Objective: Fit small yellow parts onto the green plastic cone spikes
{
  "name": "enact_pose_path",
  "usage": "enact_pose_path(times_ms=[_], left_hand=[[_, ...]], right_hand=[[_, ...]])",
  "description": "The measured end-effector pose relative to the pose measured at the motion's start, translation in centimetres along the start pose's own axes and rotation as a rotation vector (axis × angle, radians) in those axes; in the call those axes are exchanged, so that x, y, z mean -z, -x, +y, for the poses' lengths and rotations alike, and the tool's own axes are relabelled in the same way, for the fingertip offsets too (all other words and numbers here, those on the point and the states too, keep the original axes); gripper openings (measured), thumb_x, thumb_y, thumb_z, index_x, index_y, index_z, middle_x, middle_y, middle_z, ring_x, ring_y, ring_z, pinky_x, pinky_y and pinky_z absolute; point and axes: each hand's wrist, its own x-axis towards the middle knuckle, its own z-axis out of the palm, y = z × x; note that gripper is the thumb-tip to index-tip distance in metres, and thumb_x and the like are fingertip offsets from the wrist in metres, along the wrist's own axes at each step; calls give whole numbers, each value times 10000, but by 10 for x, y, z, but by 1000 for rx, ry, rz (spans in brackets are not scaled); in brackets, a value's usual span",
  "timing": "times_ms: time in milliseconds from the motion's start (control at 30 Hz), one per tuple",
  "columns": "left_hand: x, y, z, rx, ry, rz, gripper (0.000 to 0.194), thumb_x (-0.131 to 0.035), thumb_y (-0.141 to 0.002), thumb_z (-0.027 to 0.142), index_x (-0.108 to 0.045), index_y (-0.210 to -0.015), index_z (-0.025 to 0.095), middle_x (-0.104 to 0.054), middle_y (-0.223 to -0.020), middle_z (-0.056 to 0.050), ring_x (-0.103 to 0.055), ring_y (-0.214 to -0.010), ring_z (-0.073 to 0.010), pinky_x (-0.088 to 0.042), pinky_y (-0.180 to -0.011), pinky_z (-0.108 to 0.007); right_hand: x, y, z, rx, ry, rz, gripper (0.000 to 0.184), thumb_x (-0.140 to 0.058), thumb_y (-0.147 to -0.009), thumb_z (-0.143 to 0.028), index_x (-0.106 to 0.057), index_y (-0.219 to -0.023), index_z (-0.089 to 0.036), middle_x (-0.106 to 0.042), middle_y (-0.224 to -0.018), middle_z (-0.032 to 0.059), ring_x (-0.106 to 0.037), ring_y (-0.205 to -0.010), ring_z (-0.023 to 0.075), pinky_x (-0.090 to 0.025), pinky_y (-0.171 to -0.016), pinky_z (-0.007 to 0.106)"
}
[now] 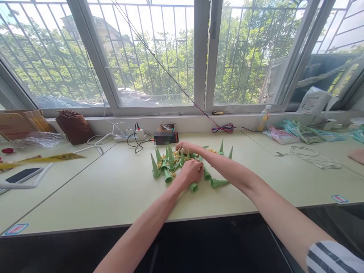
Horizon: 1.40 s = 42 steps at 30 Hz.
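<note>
A cluster of pale green plastic cones [154, 168] with hollow threaded bases stands and lies on the table, small yellowish pieces [173, 174] scattered among them. My left hand [193, 170] is closed at the near side of the cluster, its fingers curled; what they hold is hidden. Just below it lies a green cone with its round opening [194, 187] facing me. Crossing beyond the left, my right hand [185, 147] reaches to the far side of the cluster. Its fingers bend down in a closed shape among cones and yellow pieces, and their tips are hidden.
Behind the cones sit a small open box [167, 128] and a power strip [131, 137] with cables. A brown bag [74, 127] and a phone [24, 175] are left. To the right are a coiled white cable [313, 157], a bottle [264, 118], plastic packets [284, 134] and another person's hand [356, 154].
</note>
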Motion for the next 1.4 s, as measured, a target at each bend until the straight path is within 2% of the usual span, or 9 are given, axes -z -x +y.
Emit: enact_pose_path(times_ms=[33, 100, 267, 500, 633, 733, 933, 1167, 1400], left_hand=[[0, 0, 0, 0, 0, 1, 298, -431, -863, 214, -645, -661, 164, -634, -719, -85, -594, -674, -187, -391, -616, -279], [1, 0, 0, -2, 0, 4, 296, -428, -863, 214, -640, -662, 164, -639, -724, -84, -598, -683, -190, -384, -612, -280], [1, 0, 0, -7, 10, -3, 296, -425, -860, 207, -646, -670, 159, -646, -733, -95, -601, -699, -194, -387, -621, -278], [0, 0, -1, 2, 55, 15, 273, -431, -845, 170, -627, -657, 148, -641, -712, -98, -597, -680, -194, -385, -626, -286], [1, 0, -1, 11, 42, 37, 228, -414, -847, 132, -615, -740, 147, -641, -721, -88, -596, -677, -188, -381, -616, -280], [1, 1, -1, 23, 19, 47, 195, -411, -835, 107, -597, -793, 148, -643, -742, -87, -601, -696, -195, -382, -616, -282], [-1, 2, -3, 44, 4, 33, 161, -438, -840, 132, -588, -785, 152, -648, -785, -103, -621, -752, -216, -411, -643, -291], [-1, 0, -4, 62, 31, 43, 212, -433, -886, 184, -618, -791, 141, -654, -797, -114, -629, -752, -219, -433, -657, -299], [2, 0, -2, 115, 66, 35, 253, -427, -906, 228, -651, -829, 139, -667, -830, -118, -634, -756, -219, -434, -661, -300]], right_hand=[[2, 1, 3, 0, 2, -97, 357, -520, -620, 67, -721, -845, -123, -709, -779, 1, -606, -688, 113, -433, -594, 172], [6, 4, 6, -17, 17, -128, 382, -498, -664, 47, -709, -929, -129, -714, -871, 25, -613, -741, 123, -445, -638, 183], [16, 16, 3, -50, 137, -118, 333, -524, -729, 2, -678, -984, -148, -709, -906, 37, -593, -757, 130, -429, -657, 192], [24, 32, 2, -84, 255, -116, 339, -531, -732, 1, -673, -993, -161, -723, -918, 43, -603, -781, 151, -426, -648, 198], [29, 43, 1, -132, 275, -113, 342, -534, -742, -5, -672, -1017, -157, -716, -994, 56, -611, -841, 150, -424, -674, 184], [34, 53, 0, -145, 277, -109, 329, -535, -754, -20, -671, -1028, -142, -717, -974, 63, -605, -824, 149, -417, -680, 190], [37, 71, -1, -168, 268, -67, 328, -512, -742, -10, -673, -1000, -132, -707, -907, 53, -573, -767, 134, -387, -647, 192], [40, 93, -12, -122, 284, -20, 253, -497, -728, -30, -669, -884, -131, -683, -847, 52, -537, -722, 134, -361, -631, 208], [40, 117, -12, -105, 199, 128, 163, -521, -713, -64, -642, -786, -146, -675, -789, 37, -568, -731, 137, -403, -678, 217]])
